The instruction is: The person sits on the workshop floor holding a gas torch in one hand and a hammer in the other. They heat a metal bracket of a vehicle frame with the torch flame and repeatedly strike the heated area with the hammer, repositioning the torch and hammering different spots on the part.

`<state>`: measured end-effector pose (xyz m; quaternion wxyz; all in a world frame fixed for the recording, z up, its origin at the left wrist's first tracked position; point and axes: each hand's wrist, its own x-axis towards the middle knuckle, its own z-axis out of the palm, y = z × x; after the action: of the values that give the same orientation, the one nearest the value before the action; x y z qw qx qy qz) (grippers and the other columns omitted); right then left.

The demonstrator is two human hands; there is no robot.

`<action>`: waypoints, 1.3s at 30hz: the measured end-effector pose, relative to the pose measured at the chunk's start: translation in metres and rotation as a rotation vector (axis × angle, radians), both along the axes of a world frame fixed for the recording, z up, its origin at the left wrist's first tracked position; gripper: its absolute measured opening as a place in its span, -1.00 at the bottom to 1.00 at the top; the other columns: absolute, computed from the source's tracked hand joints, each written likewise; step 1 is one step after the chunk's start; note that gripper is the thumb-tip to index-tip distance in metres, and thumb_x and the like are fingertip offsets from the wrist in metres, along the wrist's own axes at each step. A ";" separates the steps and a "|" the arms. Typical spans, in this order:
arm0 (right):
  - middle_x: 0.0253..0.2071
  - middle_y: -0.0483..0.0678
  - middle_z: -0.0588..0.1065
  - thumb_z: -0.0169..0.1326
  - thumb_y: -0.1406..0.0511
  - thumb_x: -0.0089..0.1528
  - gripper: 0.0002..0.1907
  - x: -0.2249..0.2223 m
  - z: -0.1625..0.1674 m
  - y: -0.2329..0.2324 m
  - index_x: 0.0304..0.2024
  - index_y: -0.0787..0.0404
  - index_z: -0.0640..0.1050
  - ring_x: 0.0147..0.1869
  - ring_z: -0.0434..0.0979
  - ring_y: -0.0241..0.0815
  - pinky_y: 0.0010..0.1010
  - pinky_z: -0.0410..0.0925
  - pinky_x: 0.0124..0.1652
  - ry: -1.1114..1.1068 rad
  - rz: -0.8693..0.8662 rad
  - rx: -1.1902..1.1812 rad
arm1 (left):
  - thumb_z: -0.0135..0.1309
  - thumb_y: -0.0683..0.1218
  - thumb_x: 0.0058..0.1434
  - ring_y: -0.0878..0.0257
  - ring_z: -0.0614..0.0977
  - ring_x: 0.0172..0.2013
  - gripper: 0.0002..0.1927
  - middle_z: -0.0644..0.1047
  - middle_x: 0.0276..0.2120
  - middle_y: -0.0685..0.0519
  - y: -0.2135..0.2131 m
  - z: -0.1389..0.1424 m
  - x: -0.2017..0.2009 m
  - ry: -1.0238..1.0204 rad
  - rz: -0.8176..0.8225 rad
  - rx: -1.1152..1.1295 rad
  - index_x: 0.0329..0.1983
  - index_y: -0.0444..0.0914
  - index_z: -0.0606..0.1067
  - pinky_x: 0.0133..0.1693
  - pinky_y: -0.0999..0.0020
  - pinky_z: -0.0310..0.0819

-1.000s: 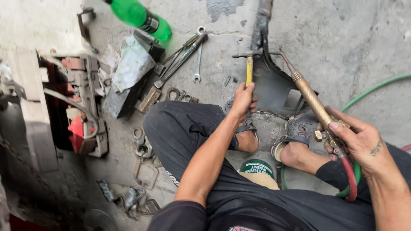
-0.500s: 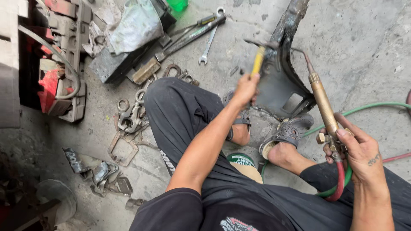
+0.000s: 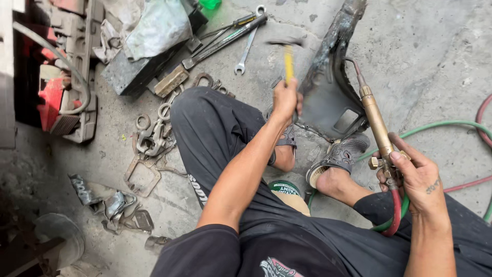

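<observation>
A person sits on a grey concrete floor strewn with scrap metal. The largest piece of work is 1 dark, bent metal panel, standing tilted at the far middle, its near end just beside the person's sandalled foot.

At the far left stands 1 grey metal box; a crumpled cloth and plastic bag lie on top of it, and what is inside cannot be seen. Left of it sits a red and grey machine part. Under the person's knees, near the middle, is 1 round can with a green lid, mostly hidden.

2 hoses, 1 green and 1 red, curve across the floor at the right and run to 1 brass cutting torch. The right hand is closed around the torch's valve end, its nozzle touching or just beside the panel.

The left hand is clamped on the yellow handle of 1 hammer, raised and blurred beside the panel's left edge. The 2 hands are well apart.

At the far middle lie 1 open-ended wrench and a long pair of pliers. A heap of small rings and brackets lies at the left.
</observation>
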<state>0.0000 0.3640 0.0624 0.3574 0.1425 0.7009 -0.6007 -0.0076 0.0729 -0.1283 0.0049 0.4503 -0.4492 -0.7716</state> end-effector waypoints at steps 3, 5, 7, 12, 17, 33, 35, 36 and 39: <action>-0.18 0.14 0.55 -0.04 0.32 0.39 -0.38 0.001 -0.001 0.003 0.49 0.41 0.30 -0.43 0.47 -0.19 -0.40 0.34 -0.55 -0.013 -0.028 -0.012 | -0.20 0.11 0.45 0.24 0.34 -0.77 -0.67 0.34 -0.64 0.06 0.017 0.009 -0.013 -0.028 0.437 -0.072 -0.14 -0.27 0.23 -0.75 0.19 0.31; -0.19 0.16 0.55 -0.04 0.30 0.42 -0.39 -0.002 -0.002 0.005 0.49 0.44 0.30 -0.42 0.48 -0.20 -0.41 0.35 -0.53 -0.015 -0.022 -0.044 | 0.01 0.07 0.39 0.29 0.51 -0.72 -0.67 0.48 -0.65 0.05 0.043 0.012 -0.018 -0.110 -0.235 -0.366 -0.26 -0.30 0.41 -0.67 0.24 0.44; -0.17 0.17 0.54 -0.05 0.29 0.44 -0.38 -0.005 -0.004 0.007 0.52 0.43 0.28 -0.42 0.48 -0.18 -0.40 0.36 -0.51 0.011 -0.030 -0.032 | -0.08 0.10 0.40 0.23 0.42 -0.75 -0.65 0.40 -0.66 0.03 0.055 0.007 -0.015 -0.077 -0.149 -0.030 -0.20 -0.30 0.31 -0.71 0.20 0.35; -0.14 0.25 0.53 -0.05 0.29 0.47 -0.34 -0.004 -0.008 0.019 0.56 0.51 0.25 -0.41 0.46 -0.13 -0.40 0.35 -0.49 0.035 0.002 -0.052 | -0.06 0.14 0.42 0.12 0.55 -0.65 -0.55 0.51 -0.59 -0.11 0.011 -0.011 0.003 -0.131 -0.084 -0.212 -0.12 -0.39 0.39 -0.59 0.13 0.42; -0.08 0.28 0.52 -0.05 0.29 0.47 -0.33 0.005 -0.011 0.021 0.58 0.50 0.22 -0.40 0.46 -0.12 -0.39 0.34 -0.49 0.057 -0.030 -0.042 | -0.17 0.17 0.49 0.11 0.56 -0.56 -0.53 0.53 -0.51 -0.12 0.009 -0.008 -0.024 -0.210 0.126 -0.512 -0.08 -0.38 0.37 -0.46 0.09 0.48; -0.07 0.32 0.51 -0.05 0.28 0.47 -0.33 0.006 -0.002 0.013 0.54 0.56 0.21 -0.41 0.44 -0.11 -0.38 0.33 -0.50 0.084 -0.001 -0.010 | -0.07 0.11 0.32 -0.05 0.64 -0.69 -0.58 0.59 -0.56 -0.21 0.020 -0.007 -0.016 -0.220 -0.318 -0.228 -0.08 -0.36 0.41 -0.59 0.04 0.54; -0.08 0.32 0.51 -0.04 0.27 0.47 -0.31 0.005 -0.002 0.012 0.57 0.53 0.21 -0.41 0.44 -0.11 -0.38 0.32 -0.50 0.093 0.011 0.037 | -0.06 0.13 0.32 -0.01 0.63 -0.68 -0.57 0.58 -0.56 -0.15 0.011 -0.016 -0.010 -0.179 -0.372 -0.220 -0.15 -0.37 0.47 -0.61 0.04 0.52; -0.08 0.31 0.51 -0.04 0.27 0.47 -0.31 0.004 -0.001 0.012 0.58 0.52 0.21 -0.40 0.44 -0.12 -0.38 0.33 -0.49 0.102 0.004 0.015 | -0.06 0.14 0.32 0.00 0.63 -0.67 -0.55 0.58 -0.56 -0.13 0.000 -0.020 -0.009 -0.153 -0.417 -0.227 -0.19 -0.37 0.50 -0.62 0.04 0.51; -0.09 0.28 0.51 -0.04 0.27 0.47 -0.31 0.004 0.001 0.010 0.57 0.52 0.20 -0.40 0.46 -0.13 -0.40 0.35 -0.48 0.088 0.018 -0.026 | -0.14 0.12 0.40 -0.05 0.53 -0.69 -0.54 0.51 -0.56 -0.18 -0.020 -0.016 -0.024 -0.081 0.067 -0.144 -0.12 -0.41 0.44 -0.64 0.02 0.44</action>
<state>0.0042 0.3744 0.0631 0.3336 0.1049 0.7092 -0.6122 -0.0318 0.0528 -0.1444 0.0447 0.4944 -0.4880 -0.7180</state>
